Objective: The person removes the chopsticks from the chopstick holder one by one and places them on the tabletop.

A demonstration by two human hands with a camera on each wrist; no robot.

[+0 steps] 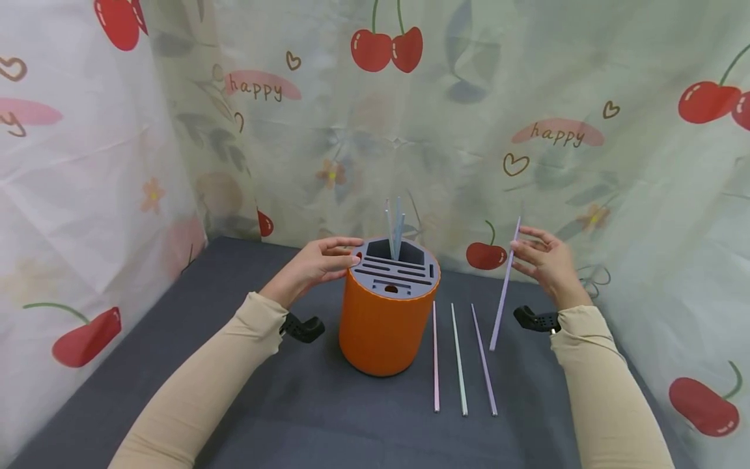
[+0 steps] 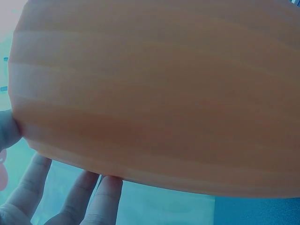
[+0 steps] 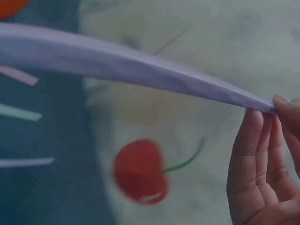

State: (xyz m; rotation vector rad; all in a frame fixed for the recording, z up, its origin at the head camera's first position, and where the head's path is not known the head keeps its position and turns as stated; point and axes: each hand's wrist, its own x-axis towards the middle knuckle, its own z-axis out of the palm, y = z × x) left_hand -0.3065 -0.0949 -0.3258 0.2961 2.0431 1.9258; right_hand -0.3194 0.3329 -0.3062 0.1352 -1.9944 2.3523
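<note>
An orange round pen holder [image 1: 383,326] with a grey slotted top stands on the dark table. My left hand [image 1: 325,259] holds its upper left side, thumb and fingers spread round the curve; in the left wrist view the fingers [image 2: 105,197] meet the orange wall. Several thin pale chopsticks [image 1: 395,228] stand upright in the large back compartment. To the right, my right hand [image 1: 545,257] pinches a purple chopstick [image 1: 505,293] near its thin upper end, the thick end slanting down. The right wrist view shows this chopstick [image 3: 154,70] between thumb and fingertips.
Right of the holder lie a pink chopstick [image 1: 436,365], a pale green chopstick [image 1: 459,361] and another purple chopstick [image 1: 484,365], roughly side by side on the dark tabletop [image 1: 328,430]. A cherry-printed curtain [image 1: 328,130] hangs behind and along both sides.
</note>
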